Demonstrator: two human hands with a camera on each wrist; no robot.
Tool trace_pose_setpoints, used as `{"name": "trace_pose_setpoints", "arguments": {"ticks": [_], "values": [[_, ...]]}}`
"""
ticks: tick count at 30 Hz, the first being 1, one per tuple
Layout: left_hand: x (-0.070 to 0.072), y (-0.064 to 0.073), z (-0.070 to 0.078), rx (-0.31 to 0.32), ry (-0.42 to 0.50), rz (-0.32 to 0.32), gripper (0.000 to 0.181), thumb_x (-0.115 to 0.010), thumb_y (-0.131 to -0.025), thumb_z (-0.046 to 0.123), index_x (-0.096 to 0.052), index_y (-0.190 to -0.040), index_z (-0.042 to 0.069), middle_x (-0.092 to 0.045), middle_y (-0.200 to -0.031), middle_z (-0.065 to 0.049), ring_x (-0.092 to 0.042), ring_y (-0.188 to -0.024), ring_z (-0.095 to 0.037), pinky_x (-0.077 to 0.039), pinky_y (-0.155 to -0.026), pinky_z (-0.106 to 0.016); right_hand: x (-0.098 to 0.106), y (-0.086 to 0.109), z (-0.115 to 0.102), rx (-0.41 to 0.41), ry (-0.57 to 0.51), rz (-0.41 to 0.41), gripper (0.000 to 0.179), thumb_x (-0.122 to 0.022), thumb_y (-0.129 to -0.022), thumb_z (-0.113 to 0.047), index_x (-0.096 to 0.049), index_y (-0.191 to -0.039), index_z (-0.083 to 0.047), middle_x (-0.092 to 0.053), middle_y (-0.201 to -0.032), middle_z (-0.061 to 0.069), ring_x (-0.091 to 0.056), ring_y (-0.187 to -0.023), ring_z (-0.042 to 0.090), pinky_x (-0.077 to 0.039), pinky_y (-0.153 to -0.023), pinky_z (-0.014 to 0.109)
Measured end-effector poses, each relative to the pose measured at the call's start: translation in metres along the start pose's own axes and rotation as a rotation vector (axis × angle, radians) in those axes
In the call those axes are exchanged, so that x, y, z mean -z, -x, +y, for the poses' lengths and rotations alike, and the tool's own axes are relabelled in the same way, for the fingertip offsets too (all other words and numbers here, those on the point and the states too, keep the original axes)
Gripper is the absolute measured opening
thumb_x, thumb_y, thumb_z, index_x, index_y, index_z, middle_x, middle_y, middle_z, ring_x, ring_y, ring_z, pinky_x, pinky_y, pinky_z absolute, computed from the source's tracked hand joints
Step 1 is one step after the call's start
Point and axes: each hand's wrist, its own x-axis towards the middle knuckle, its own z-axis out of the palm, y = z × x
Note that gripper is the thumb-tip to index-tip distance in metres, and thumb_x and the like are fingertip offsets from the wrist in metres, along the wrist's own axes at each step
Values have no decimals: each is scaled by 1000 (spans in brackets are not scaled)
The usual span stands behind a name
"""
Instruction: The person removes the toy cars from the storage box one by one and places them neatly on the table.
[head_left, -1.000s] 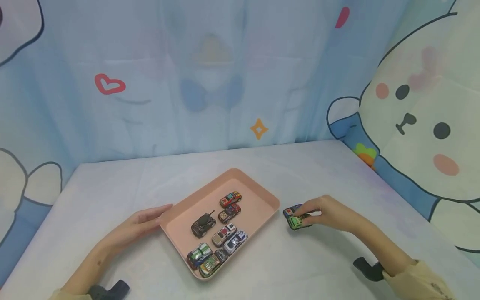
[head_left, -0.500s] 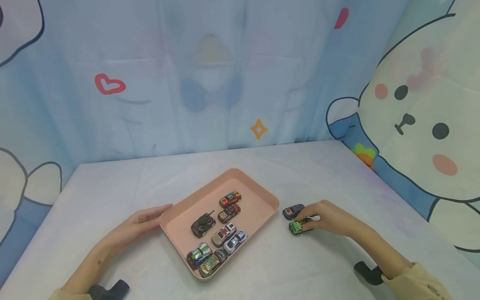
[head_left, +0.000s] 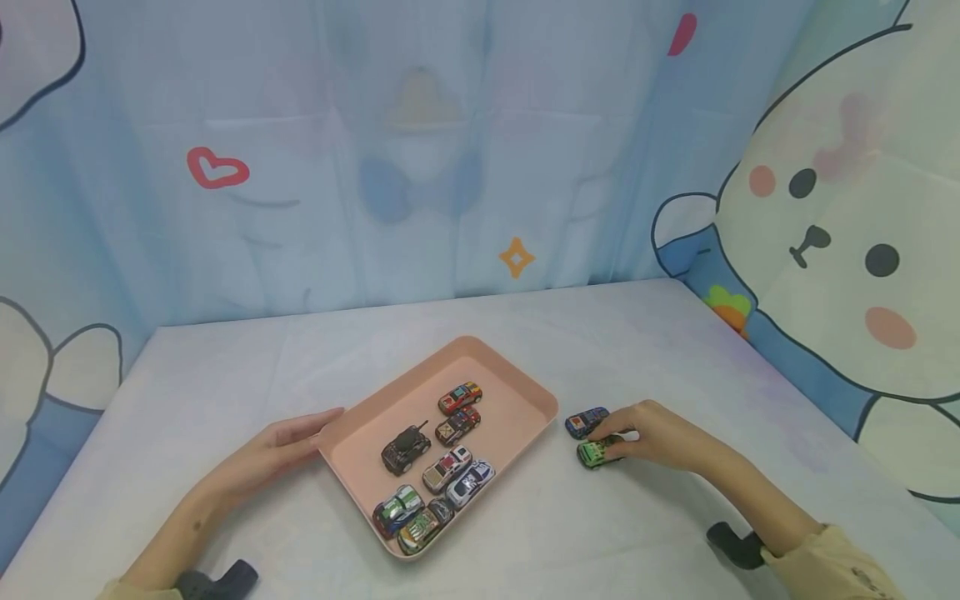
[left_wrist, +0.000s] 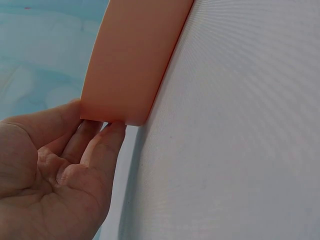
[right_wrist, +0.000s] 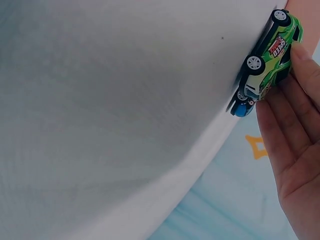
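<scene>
- Head view: your right hand pinches the green car on the tabletop, just right of the tray; the blue car lies close by, also right of the tray.
- Your left hand touches the tray's left corner, fingers nearly straight.
- That green car should be light and stiff, its glossy shell perhaps slippery; hold it across both sides, clear of the blue car.

Tray of toy vehicles on the table, two cars right of it, curtain behind.
</scene>
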Motion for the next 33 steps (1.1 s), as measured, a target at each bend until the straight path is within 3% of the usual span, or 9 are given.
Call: {"name": "trace_pose_setpoints", "arguments": {"ticks": [10, 15, 19, 25, 28, 33], "values": [[-2, 1, 2, 23, -25, 19, 51, -52, -97, 19, -36, -142, 1, -33, -146, -15, -29, -133, -26, -33, -95, -15, 2, 2, -2, -38, -5, -13, 24, -73, -81, -18, -72, -103, -11, -69, -102, -1, -62, -99, 23, -51, -80, 36], [-2, 0, 3, 29, -27, 17, 51, -52, -97, 20, -37, -142, 2, -34, -146, -13, -27, -134, -27, -32, -95, -16, 8, 3, -7, -51, 30, -4, 25, -72, -82, -19, -72, -105, -10, -69, -103, 0, -62, -99, 24, -52, -80, 38], [-2, 1, 4, 28, -31, 19, 51, -52, -97, 20, -37, -142, 2, -34, -146, -13, -27, -134, -28, -33, -95, -16, 20, -2, -21, 3, 67, 59, 26, -72, -82, -13, -71, -107, -7, -68, -104, 3, -63, -98, 24, -52, -78, 39], [-1, 1, 3, 15, -33, 19, 51, -52, -97, 19, -36, -142, 1, -33, -146, -15, -28, -133, -28, -33, -95, -16, 27, -27, -56, 103, 66, 140, 29, -72, -82, -10, -69, -111, -9, -67, -109, 2, -61, -102, 21, -51, -81, 37], [-1, 1, 2, 15, -32, 18, 51, -52, -97, 19, -37, -142, 1, -33, -146, -14, -28, -133, -27, -33, -95, -16, 19, -46, -75, 120, 61, 116, 31, -71, -83, -10, -68, -114, -9, -65, -112, 2, -60, -106, 21, -50, -85, 35], [-1, 0, 2, 14, -34, 21, 51, -52, -97, 20, -37, -142, 0, -32, -146, -15, -27, -133, -29, -33, -95, -16, -10, -80, -98, 221, 39, 10, 29, -69, -85, -10, -68, -113, -8, -65, -112, -1, -59, -106, 16, -47, -87, 29]]}}
